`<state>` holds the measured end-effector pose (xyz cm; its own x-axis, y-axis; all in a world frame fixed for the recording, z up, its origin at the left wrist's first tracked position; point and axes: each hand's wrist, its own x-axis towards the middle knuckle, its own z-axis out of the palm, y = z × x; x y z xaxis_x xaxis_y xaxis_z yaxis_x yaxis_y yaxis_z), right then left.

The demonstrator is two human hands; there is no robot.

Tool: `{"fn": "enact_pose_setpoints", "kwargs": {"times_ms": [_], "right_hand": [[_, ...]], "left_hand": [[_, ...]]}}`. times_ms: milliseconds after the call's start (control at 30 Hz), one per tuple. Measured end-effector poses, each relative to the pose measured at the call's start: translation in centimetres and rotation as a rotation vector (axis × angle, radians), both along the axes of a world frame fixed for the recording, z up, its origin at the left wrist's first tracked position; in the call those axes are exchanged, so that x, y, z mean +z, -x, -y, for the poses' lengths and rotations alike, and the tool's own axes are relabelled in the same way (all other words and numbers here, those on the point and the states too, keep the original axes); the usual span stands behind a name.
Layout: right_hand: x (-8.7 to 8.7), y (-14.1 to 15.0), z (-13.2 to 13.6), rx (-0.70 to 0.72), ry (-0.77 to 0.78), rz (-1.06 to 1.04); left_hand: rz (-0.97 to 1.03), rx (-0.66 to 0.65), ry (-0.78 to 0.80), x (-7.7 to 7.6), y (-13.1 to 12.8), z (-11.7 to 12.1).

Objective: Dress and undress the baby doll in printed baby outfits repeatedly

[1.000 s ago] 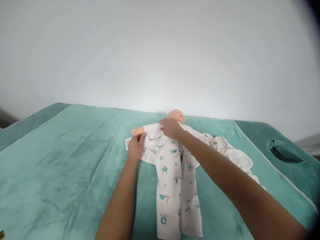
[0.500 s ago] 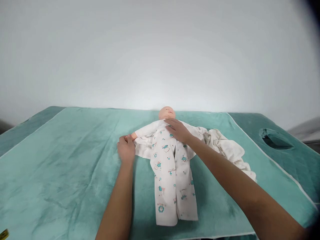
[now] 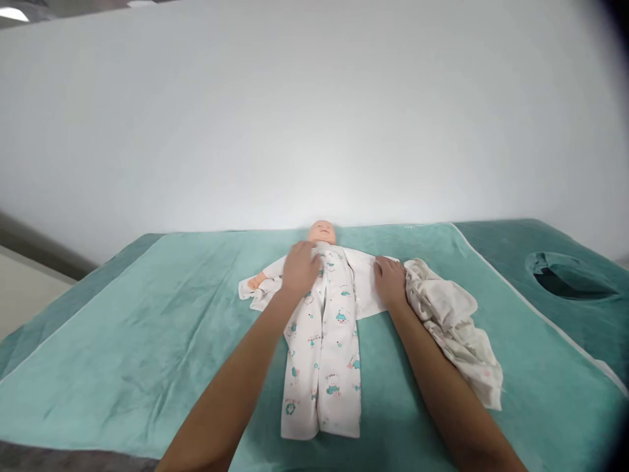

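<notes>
A baby doll [image 3: 321, 232] lies on its back with its head toward the wall. Spread over its body is a white long-legged baby outfit [image 3: 339, 341] with teal and pink prints. My left hand [image 3: 301, 269] rests on the doll's chest near the collar, fingers extended over the cloth. Out to the right, my right hand [image 3: 392, 282] is curled over the end of the white sleeve [image 3: 363, 278]; its fingertips are partly hidden. The doll's bare hand [image 3: 256, 281] pokes out on the left above loose white cloth.
Rumpled white cloth [image 3: 457, 314] lies just right of my right forearm. A teal blanket [image 3: 122, 347] covers the table beneath everything. The bed surface has an oval opening [image 3: 565, 278] at the far right. A pale wall [image 3: 314, 118] rises behind the doll's head.
My left hand has let go of the doll's hand and moved right onto its chest. My right hand has left the chest and gone to the right sleeve. The view has tilted slightly.
</notes>
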<state>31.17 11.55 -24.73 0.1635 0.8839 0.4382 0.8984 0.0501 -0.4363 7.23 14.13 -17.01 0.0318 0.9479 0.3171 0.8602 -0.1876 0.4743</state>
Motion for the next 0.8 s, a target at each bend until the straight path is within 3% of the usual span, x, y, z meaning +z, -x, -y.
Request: {"fn": "enact_pose_setpoints", "kwargs": {"times_ms": [33,100,167,267,433,567,700,800], "right_hand": [[0.1,-0.1,-0.1,0.0,0.018,-0.009],[-0.1,-0.5,-0.3,0.005,0.038,-0.036],[-0.4,-1.0,-0.7,0.008,0.042,-0.075],[-1.0,-1.6,-1.2,0.005,0.029,-0.121],[-1.2,-2.1,-1.5,0.005,0.037,-0.14],[-0.7,-1.7,-0.9,-0.009,0.088,-0.131],[-0.2,-1.0,-0.2,0.078,0.055,-0.055],[-0.5,-0.9,-0.2,0.158,0.072,0.011]], "left_hand": [[-0.062,-0.072,0.024,0.5,-2.2,-0.6],[-0.396,-0.252,0.129,1.1,-5.7,-1.4],[-0.553,-0.32,0.196,1.5,-7.5,-1.7],[-0.612,-0.316,0.258,2.3,-7.5,-1.7],[-0.69,-0.261,0.34,3.1,-4.6,-2.8],[-0.746,-0.208,0.371,1.9,-4.1,-4.2],[-0.777,-0.245,0.337,-0.1,-6.9,-4.3],[-0.788,-0.284,0.297,-0.7,-9.0,-3.8]]}}
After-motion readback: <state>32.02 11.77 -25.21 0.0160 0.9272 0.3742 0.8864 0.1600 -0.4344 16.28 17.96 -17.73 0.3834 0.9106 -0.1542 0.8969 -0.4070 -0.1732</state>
